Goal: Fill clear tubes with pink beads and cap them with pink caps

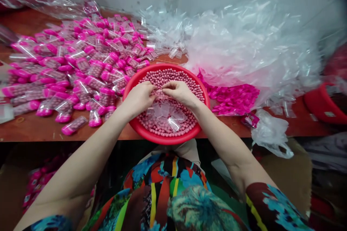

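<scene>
Both hands pinch narrowly over the beads: left hand (141, 98) and right hand (181, 94) meet, fingertips close together, on a small clear plastic piece (159, 90); its exact form is too small to make out. Below: round beads (148, 124), dusty pink, smooth, near-uniform in size, filling a round red plastic basin (165, 140) whose near rim overhangs the table edge. Several transparent flat-sided containers (174, 124) lie loose on the beads, near the basin's centre, glossy, with bright reflections. Left of basin: broad heap of bead-filled clear containers (73, 125) with hot-pink caps, lying at all angles. Right: pile of glossy magenta caps (235, 99) spilling from a translucent plastic bag (244, 50). Behind basin: more clear containers (168, 30), heaped. Support: reddish-brown table (225, 126).
</scene>
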`<action>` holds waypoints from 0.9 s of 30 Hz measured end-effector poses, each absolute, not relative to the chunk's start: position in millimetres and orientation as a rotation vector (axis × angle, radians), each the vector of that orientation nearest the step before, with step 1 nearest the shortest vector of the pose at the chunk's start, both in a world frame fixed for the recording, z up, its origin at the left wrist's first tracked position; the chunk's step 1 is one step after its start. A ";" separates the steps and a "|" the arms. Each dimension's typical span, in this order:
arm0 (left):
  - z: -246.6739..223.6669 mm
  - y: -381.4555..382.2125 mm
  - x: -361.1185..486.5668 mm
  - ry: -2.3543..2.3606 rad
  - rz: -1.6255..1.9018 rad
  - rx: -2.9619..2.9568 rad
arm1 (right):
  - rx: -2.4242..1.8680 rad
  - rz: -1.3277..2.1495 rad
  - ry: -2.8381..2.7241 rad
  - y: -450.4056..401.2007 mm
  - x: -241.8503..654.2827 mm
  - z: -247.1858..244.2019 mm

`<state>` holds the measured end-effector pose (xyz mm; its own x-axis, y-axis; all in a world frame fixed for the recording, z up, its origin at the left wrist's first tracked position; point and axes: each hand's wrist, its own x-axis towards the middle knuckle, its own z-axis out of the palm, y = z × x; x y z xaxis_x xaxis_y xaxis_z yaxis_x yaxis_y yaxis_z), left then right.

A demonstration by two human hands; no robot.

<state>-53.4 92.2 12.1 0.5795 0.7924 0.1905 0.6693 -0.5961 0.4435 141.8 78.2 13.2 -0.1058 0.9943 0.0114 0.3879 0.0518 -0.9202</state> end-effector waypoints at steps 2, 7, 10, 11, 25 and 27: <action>22.6 90.8 -43.2 1.185 0.557 2.577 | -1.381 0.978 -1.460 77.8 145.7 12.9; 38.8 94.0 -18.9 1.152 0.469 2.820 | -1.423 0.923 -1.297 74.8 157.0 13.6; 32.6 105.3 -13.2 1.200 0.359 2.832 | -1.624 0.737 -1.556 52.3 156.9 15.3; 28.5 109.8 -11.2 1.220 0.332 2.837 | -1.683 0.639 -1.711 40.5 154.3 16.3; -7.9 129.4 33.0 0.938 0.298 2.065 | -1.827 0.016 -1.139 -16.7 267.1 -3.6; 0.8 126.6 24.7 0.907 0.358 1.834 | -1.986 0.029 -1.063 -1.4 303.6 -19.7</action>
<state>24.7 126.6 0.8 0.6729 0.7231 -0.1560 0.4216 -0.2017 0.8840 303.6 -1.4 -19.7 0.6369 0.6880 0.3480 0.6680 -0.2672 -0.6945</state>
